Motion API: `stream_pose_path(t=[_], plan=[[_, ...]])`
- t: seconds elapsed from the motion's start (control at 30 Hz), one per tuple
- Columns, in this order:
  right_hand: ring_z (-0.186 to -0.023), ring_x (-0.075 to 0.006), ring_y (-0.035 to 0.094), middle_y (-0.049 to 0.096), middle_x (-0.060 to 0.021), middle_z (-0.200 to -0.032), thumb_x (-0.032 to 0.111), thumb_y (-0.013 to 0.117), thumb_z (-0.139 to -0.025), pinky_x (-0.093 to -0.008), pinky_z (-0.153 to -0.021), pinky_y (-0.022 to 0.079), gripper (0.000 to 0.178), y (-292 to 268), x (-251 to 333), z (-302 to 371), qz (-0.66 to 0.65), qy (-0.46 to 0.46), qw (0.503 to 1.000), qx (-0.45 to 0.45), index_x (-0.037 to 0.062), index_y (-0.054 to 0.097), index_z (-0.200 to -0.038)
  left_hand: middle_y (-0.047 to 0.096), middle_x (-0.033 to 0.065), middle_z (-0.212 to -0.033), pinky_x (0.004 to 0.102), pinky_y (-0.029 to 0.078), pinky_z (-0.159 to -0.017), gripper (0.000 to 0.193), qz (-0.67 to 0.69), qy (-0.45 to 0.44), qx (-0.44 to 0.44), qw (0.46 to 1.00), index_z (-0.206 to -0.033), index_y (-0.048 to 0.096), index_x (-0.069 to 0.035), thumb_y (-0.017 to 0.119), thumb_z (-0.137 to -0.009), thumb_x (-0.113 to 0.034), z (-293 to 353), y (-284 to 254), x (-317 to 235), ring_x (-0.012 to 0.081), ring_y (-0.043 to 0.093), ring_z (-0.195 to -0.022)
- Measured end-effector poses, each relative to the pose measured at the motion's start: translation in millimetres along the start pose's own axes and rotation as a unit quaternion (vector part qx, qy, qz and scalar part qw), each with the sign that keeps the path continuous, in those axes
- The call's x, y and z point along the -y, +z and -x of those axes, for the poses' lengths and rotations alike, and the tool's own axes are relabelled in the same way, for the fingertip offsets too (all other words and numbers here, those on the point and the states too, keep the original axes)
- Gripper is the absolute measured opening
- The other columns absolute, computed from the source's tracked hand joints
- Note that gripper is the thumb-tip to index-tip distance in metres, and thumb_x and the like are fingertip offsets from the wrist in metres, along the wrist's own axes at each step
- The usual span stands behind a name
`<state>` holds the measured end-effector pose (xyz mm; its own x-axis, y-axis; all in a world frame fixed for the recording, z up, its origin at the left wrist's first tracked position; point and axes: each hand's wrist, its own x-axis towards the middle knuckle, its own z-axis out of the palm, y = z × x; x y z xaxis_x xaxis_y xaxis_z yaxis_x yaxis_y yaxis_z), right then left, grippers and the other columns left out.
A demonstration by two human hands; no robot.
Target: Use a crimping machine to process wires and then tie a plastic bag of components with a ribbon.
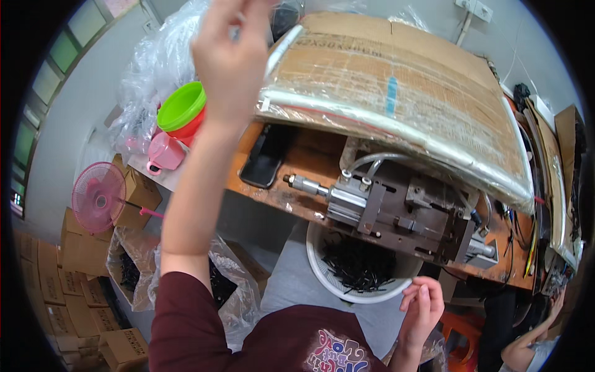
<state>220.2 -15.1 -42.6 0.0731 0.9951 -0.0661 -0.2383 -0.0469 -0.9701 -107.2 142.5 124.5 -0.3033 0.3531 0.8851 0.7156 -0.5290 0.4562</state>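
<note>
My left hand [230,65] is raised at the top edge, above the left end of the cardboard-topped cover [347,74]. Motion smears its fingers and the frame's edge cuts them off, so I cannot see whether they hold anything. Low on the right, my right hand [424,310] hangs beside the rim of a white basket [316,266], its fingers loosely curled and apart, with nothing visible in them. Many thin black strips [359,263] lie in the basket at my lap. Just beyond it, a dark metal fixture with air cylinders [396,214] is mounted on the wooden bench [297,201].
A black phone [266,158] lies on the bench. To the left stand a green and red bucket [183,108], a pink cup [165,152], a pink fan [99,197], plastic-lined boxes [139,260] and stacked cartons [59,291]. Another person's arm [533,338] shows at far right, near an orange stool [462,335].
</note>
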Motion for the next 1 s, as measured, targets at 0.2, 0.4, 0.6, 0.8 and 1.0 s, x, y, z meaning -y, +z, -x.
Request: stream_pose_path(t=[0.2,0.4,0.6,0.8,1.0], plan=[[-0.053,-0.008,0.048,0.06,-0.0091,-0.074,0.01,0.052,-0.093,-0.0187,-0.052,0.037,0.017,-5,-19,14,-0.008,0.079,0.997,-0.024,-0.0028,0.057,-0.102,0.067,0.0157,-0.105,0.0334,0.044,-0.091,0.053,-0.247,-0.083,-0.007,0.965,-0.118,0.059,0.005,0.069,-0.084,-0.034,-173,-32,80,0.0204,0.059,-0.105],[-0.054,-0.0075,0.047,0.06,-0.0085,-0.075,0.011,0.053,-0.093,-0.019,-0.051,0.036,0.016,-12,-18,25,0.044,0.034,0.997,-0.047,-0.002,0.057,-0.102,0.055,0.0208,-0.124,0.0375,0.037,-0.1,0.074,0.012,-0.105,0.05,0.993,-0.14,0.031,0.006,0.065,-0.087,-0.034,-102,-40,66,0.0244,0.054,-0.113],[-0.057,-0.0046,0.045,0.059,-0.0032,-0.075,0.014,0.054,-0.093,-0.0185,-0.053,0.035,0.016,-33,-42,26,0.146,0.023,0.988,-0.052,0.0004,0.059,-0.099,0.059,0.015,-0.118,0.0343,0.039,-0.094,0.049,0.151,-0.117,0.272,0.943,-0.13,0.043,0.0,0.062,-0.088,-0.017,43,-69,-32,0.0201,0.057,-0.1],[-0.087,-0.0264,0.059,0.064,-0.0108,-0.087,0.006,0.062,-0.082,-0.0357,-0.078,0.044,0.009,-50,-107,35,0.496,-0.125,0.857,0.062,0.0023,0.064,-0.091,0.067,0.0101,-0.101,0.0297,0.048,-0.079,0.043,0.021,-0.148,0.476,0.866,-0.118,0.058,-0.004,0.069,-0.077,-0.002,197,-99,-53,0.0165,0.065,-0.077],[-0.097,-0.0275,0.058,0.064,-0.0113,-0.096,0.02,0.057,-0.088,-0.0417,-0.089,0.04,0.021,-53,-172,39,0.57,-0.153,0.781,0.205,0.003,0.065,-0.096,0.068,0.0079,-0.088,0.0335,0.048,-0.076,0.02,0.021,-0.138,0.535,0.833,-0.101,0.066,-0.006,0.067,-0.082,-0.012,298,-96,-45,0.0236,0.064,-0.081]])
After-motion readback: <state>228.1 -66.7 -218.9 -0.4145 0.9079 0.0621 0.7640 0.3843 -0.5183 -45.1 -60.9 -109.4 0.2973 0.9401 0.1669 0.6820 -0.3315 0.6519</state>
